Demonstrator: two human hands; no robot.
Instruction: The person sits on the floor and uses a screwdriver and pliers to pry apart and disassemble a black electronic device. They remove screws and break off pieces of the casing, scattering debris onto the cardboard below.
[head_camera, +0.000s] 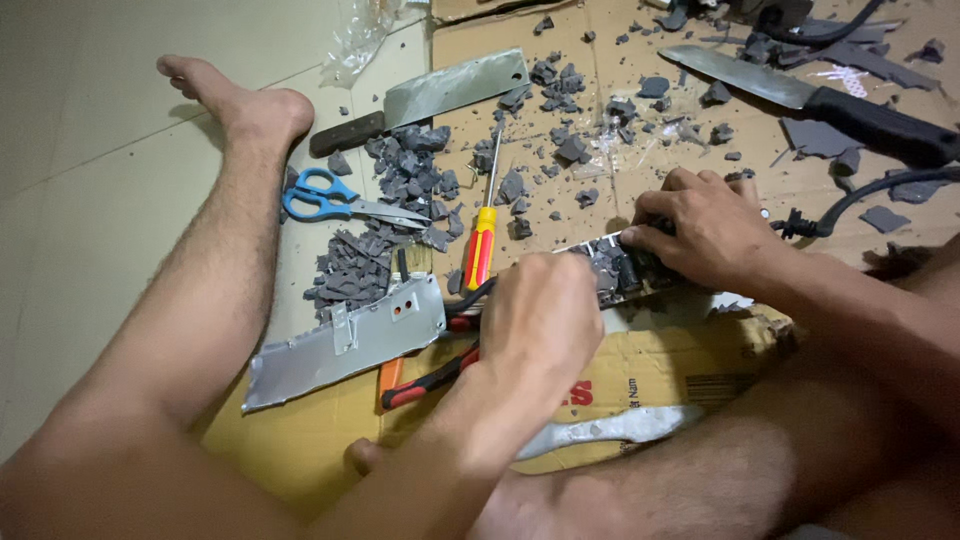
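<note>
With both fists clamped, the left hand (540, 315) and right hand (700, 235) on the grey-filled metal casing (615, 265), a slip could gash bare skin on its cut edges or the cleaver (440, 95) beyond it.

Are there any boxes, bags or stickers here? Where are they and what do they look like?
Flattened cardboard box: under the hands, brown with red and black printing.
Second cardboard sheet: farther back on the floor, plain brown, strewn with grey scraps.
Clear plastic bag: top, beside the foot, crumpled and see-through.
No screens or signs.
</note>
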